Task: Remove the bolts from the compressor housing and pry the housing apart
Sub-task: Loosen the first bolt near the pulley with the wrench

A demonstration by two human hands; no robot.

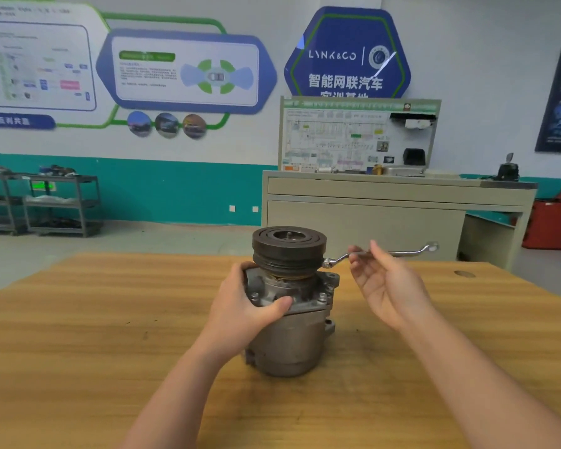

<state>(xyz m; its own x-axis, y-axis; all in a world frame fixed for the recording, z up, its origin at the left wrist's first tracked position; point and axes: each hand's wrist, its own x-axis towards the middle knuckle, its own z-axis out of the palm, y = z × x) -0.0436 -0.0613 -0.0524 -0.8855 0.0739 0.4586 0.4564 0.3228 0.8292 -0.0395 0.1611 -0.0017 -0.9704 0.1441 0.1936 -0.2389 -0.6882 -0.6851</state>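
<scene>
A grey metal compressor (292, 338) stands upright in the middle of the wooden table (94, 319), its dark pulley (289, 246) on top. My left hand (243, 306) grips the housing's upper flange from the left, thumb across the front. Bolt heads (322, 298) show on the flange near the front right. A silver ring wrench (405, 252) lies level, its near ring end seated at the flange just right of the pulley. My right hand (382, 283) touches the wrench shaft with straight fingers, palm turned up and toward me.
A beige cabinet (370, 215) with a wiring training board (357, 134) stands behind the table. Metal shelves (59, 202) stand at the far left wall. A red bin (551, 228) is on the floor at the right. A dark knot hole (464, 273) marks the table's far right.
</scene>
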